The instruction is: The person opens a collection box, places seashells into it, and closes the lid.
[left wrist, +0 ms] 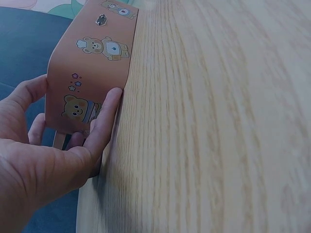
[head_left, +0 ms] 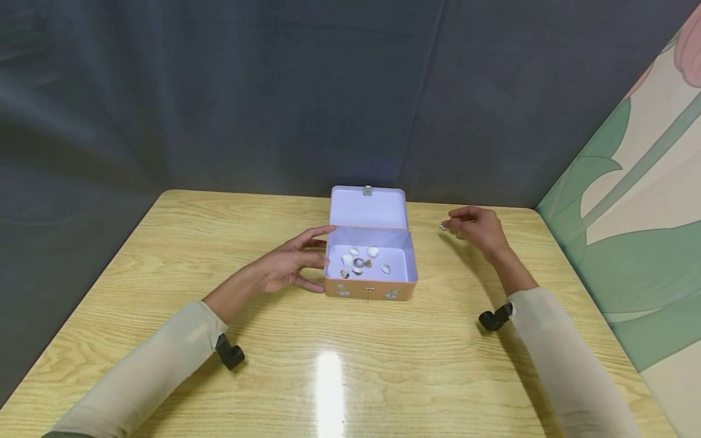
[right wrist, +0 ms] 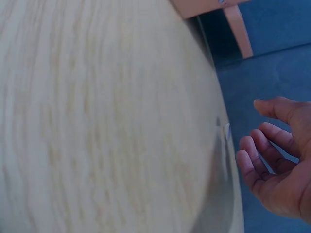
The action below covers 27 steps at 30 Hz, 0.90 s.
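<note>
A hinged box [head_left: 369, 290] with bear pictures stands on the table with its lid up. Several small seashells [head_left: 358, 263] lie on its pale lilac floor. At the box's left end, my left hand [head_left: 290, 266] rests spread fingers against the side and rim; the left wrist view shows one finger [left wrist: 108, 116] low along the wall near the tabletop. Right of the box, my right hand [head_left: 477, 230] hovers by the table's back edge. Its thumb and fingers are apart in the right wrist view, with a small pale shell [right wrist: 227, 131] just beyond the fingertips on the table.
The box's raised lid [head_left: 368, 207] leans back near the dark curtain [head_left: 274, 109] behind the table. A wall with a leaf pattern [head_left: 652, 261] borders the right side. The wooden tabletop [head_left: 263, 389] reflects a bright streak in front.
</note>
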Tool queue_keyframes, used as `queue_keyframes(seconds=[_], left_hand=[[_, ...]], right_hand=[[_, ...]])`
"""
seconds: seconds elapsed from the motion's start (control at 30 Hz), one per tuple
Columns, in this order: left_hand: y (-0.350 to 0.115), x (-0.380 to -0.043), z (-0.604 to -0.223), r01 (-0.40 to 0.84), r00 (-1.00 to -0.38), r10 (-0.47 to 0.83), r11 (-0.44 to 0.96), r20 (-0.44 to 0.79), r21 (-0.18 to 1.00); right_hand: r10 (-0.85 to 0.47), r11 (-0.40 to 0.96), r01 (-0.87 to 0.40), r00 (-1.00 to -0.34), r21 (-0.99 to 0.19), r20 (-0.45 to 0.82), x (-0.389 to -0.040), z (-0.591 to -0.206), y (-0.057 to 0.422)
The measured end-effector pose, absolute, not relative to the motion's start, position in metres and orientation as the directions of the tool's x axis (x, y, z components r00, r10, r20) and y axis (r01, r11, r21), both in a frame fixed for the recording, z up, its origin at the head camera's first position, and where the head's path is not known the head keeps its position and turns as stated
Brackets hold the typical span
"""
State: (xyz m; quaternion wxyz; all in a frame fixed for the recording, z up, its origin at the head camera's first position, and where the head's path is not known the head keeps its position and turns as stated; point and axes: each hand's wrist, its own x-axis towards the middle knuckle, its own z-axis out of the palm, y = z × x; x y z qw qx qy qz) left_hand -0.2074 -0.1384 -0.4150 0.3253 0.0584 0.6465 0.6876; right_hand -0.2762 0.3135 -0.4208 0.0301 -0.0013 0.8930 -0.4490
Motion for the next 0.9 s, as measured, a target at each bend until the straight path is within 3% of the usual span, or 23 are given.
queue_keyframes(seconds=[0.9], left_hand=[[-0.136,-0.21,-0.414,-0.338,-0.804,0.506,0.039,-0.311,0.94]], right_hand=[[-0.008,0.695,0.05,-0.997,-0.717,-0.077,-0.288,-0.43,0.308]])
